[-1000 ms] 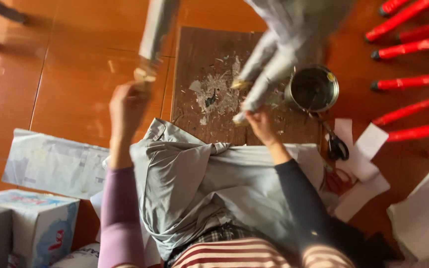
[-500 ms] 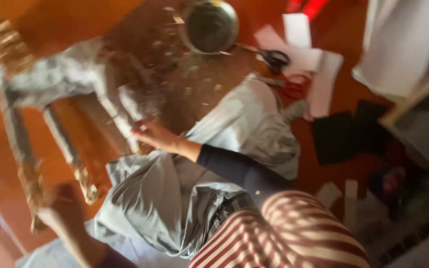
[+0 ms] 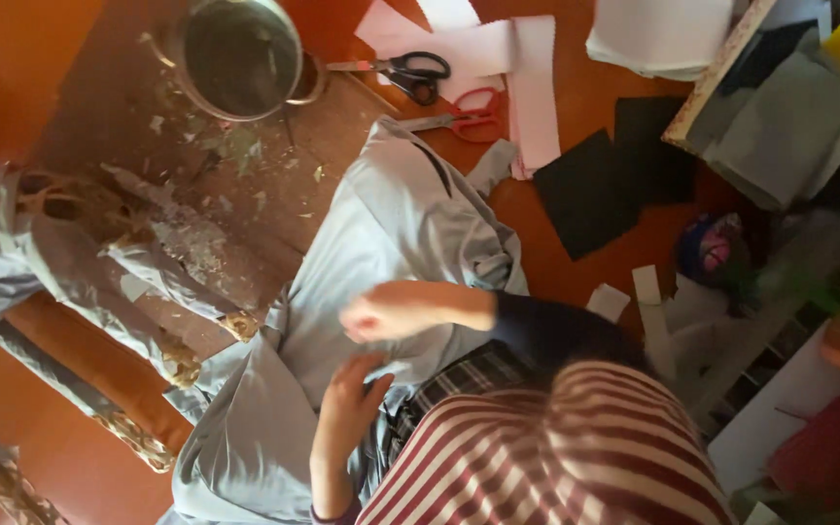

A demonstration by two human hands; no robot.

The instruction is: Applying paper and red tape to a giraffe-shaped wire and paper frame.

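Grey cloth (image 3: 410, 224) takes up most of the middle here, spread over the person's lap and spilling onto the orange floor (image 3: 12, 87), all rumpled and folded near the top edge. Next biggest is the papier-mache figure (image 3: 70, 262) lying on its side at the left, grey paper skin with bare woven bits showing at the leg ends, sitting partly on a brown board (image 3: 274, 185) that's speckled with paper scraps. Up top there's a metal pot (image 3: 235, 53) on that board, looks dark inside. Right of the cloth are a couple of black paper sheets (image 3: 595, 185) and some white paper strips (image 3: 527, 78) on the floor. Black-handled scissors (image 3: 410, 73) and red-handled scissors (image 3: 469, 112) lie just beside each other near the strips. Now the hands: left hand (image 3: 347, 403) rests flat on the cloth, fingers loosely apart, not gripping anything. Right hand (image 3: 381, 316) hovers just above the cloth, a bit blurred, fingers curled in together, and I honestly can't tell if it's pinching anything or not.
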